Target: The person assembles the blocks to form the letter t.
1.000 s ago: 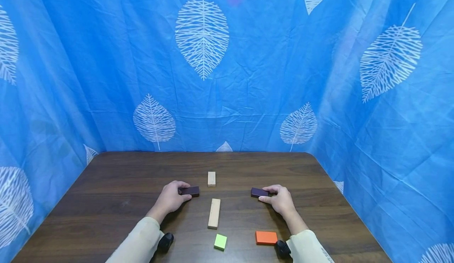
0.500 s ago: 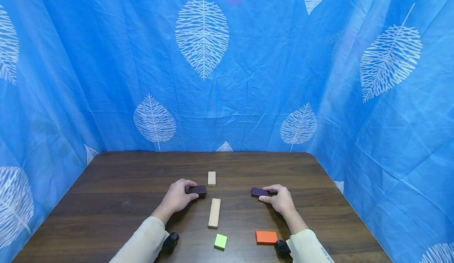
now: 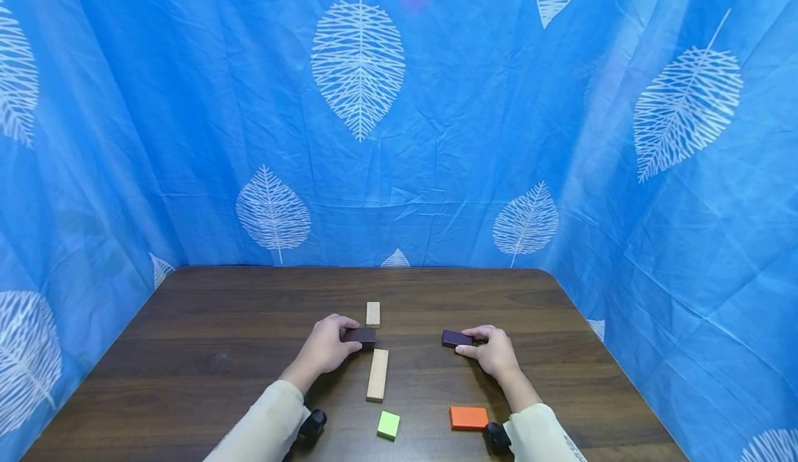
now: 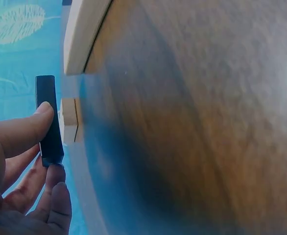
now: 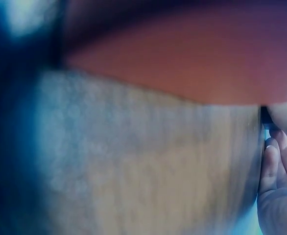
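Observation:
My left hand (image 3: 327, 344) pinches a dark brown block (image 3: 363, 338) by its left end, thumb on the near side. In the left wrist view the same dark block (image 4: 46, 90) is held off the tabletop. It lies between a short pale wooden block (image 3: 373, 314) behind and a long pale wooden block (image 3: 377, 376) in front, overlapping the gap between them in the head view. Over on the right, my right hand (image 3: 497, 352) grips a dark purple block (image 3: 456, 338) between thumb and fingers, near the table. Its right end is hidden by the fingers.
Toward the front of the brown table (image 3: 206, 351) lie a light green block (image 3: 388, 424) and an orange block (image 3: 469, 418), the latter beside the right wrist's black camera (image 3: 497, 437). A blue curtain (image 3: 449, 136) with white leaves hangs behind and along the sides.
My left hand has moved to the right with the dark brown block, bringing it up to the pale wooden blocks. The right hand and its block have stayed still.

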Demonstrator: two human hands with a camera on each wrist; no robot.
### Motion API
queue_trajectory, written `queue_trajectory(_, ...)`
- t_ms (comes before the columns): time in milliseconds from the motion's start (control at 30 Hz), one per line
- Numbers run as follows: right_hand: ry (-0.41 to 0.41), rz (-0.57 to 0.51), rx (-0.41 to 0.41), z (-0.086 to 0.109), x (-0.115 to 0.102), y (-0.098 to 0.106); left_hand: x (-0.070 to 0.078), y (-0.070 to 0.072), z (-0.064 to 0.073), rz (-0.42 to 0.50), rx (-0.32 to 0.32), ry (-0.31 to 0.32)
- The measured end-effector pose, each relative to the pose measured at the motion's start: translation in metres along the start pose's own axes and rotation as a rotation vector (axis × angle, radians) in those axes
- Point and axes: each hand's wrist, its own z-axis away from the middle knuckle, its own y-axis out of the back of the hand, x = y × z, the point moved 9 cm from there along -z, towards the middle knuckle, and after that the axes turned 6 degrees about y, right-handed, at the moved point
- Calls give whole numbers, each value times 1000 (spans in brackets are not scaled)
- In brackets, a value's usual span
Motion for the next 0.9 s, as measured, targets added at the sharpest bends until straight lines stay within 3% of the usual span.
queue_trajectory(200,4,0,1,1,0,1,4,-7,-1,-20,7,-33)
queue_trajectory(900,-4,1,1,0,1,0,3,-16,3,-58,-18,-38)
